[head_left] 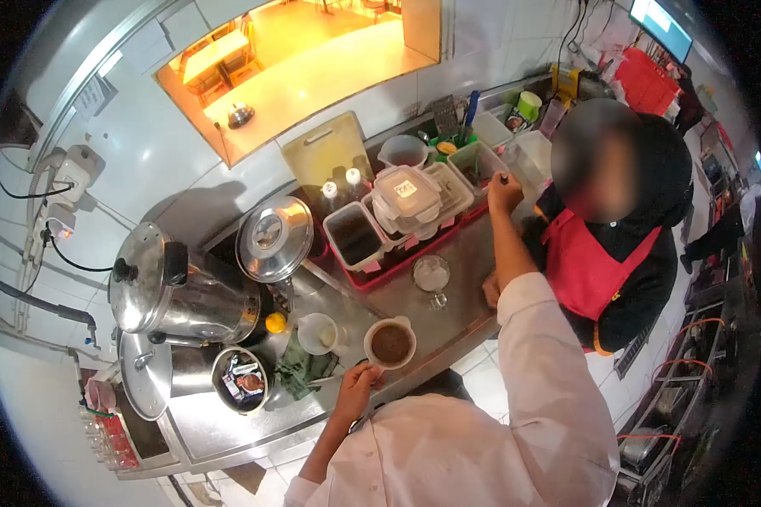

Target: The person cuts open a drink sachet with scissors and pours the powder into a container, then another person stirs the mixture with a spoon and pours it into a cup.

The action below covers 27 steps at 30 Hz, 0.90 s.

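Note:
My left hand (359,390) is closed at the near side of a white jug (370,336) of brown liquid, apparently round its handle. The jug is upright near the counter's front edge. My right hand (505,193) is stretched out at the back right, closed beside a rectangular container (475,160). Something small and dark shows at its fingers, too small to name. Between my arms stands a glass mug (432,274) with pale contents. Left of the jug are another white plastic jug (317,334) and a crumpled green cloth (299,365).
A person in a red apron (596,262) stands close on the right. A red tray (365,283) holds lidded tubs (407,193) and a dark-filled tub (353,237). Large steel pot (216,296), steel lid (274,239), packet-filled pot (243,382) and yellow ball-like item (276,323) stand left.

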Available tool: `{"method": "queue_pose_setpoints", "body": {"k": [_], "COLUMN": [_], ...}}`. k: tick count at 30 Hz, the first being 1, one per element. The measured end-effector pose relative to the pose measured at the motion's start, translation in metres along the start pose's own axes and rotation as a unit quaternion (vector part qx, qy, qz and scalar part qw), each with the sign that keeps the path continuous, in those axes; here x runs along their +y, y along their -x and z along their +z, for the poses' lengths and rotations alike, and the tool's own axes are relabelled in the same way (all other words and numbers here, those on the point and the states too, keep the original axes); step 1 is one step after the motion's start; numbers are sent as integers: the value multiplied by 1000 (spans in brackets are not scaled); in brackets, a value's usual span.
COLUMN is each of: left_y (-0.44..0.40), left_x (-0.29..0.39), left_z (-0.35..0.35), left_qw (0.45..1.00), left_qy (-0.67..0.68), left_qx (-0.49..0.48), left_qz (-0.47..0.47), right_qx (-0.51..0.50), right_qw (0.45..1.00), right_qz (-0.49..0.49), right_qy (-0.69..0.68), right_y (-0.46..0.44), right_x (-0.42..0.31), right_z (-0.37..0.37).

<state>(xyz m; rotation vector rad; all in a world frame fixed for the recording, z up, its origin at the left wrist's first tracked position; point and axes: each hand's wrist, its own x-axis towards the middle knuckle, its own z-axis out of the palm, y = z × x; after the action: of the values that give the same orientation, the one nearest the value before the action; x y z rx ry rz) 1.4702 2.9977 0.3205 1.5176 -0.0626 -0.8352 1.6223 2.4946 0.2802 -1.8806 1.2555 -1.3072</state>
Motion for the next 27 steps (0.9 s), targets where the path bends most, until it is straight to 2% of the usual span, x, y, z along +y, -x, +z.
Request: {"method": "queue_pose_setpoints", "body": {"k": [3,4,7,9,11,13,15,16,17,18,19,20,23,24,26,27], "left_y": [-5,-7,-11,-14,-20,-18,-22,-23,-27,-34,-38,-33,-29,-29,-26,-26], "left_x": [1,1,-1,-5,-3,14,11,10,2,-9,-15,-2,-5,-4,1,-4], "left_z": [0,0,0,-5,-9,2,12,16,17,16,17,25,36,38,40,43], "left_qw": [999,999,998,999,997,996,996,996,995,995,991,989,987,985,966,965], "left_qy": [31,21,41,-1,-18,-35,-1,30,34,-16,-67,-55,-33,-33,-147,-146], "left_qx": [-14,-29,-37,-48,-66,-87,-89,-90,-93,-90,-87,-84,-87,-96,-96,-101], "left_qz": [3,9,3,1,-32,-5,-4,2,0,40,80,104,134,139,189,193], "right_qx": [-76,-73,-102,-133,-132,-205,-303,-420,-354,-417,-449,-476,-470,-456,-433,-428], "right_qw": [997,997,993,991,990,962,924,877,907,875,874,870,871,885,898,900], "right_qz": [9,4,-24,-16,48,82,98,158,168,167,126,86,105,87,81,80], "right_qy": [-22,-4,-45,-6,6,-159,-210,-173,-153,-180,-139,-98,-102,-45,18,19], "right_y": [-3,3,0,9,28,66,125,142,189,218,244,268,296,296,297,300], "right_x": [35,15,40,29,3,2,-22,-39,-46,-41,-46,-54,-89,-95,-99,-94], "right_z": [20,3,8,-19,-61,-101,-159,-192,-201,-211,-219,-225,-236,-240,-245,-246]}}
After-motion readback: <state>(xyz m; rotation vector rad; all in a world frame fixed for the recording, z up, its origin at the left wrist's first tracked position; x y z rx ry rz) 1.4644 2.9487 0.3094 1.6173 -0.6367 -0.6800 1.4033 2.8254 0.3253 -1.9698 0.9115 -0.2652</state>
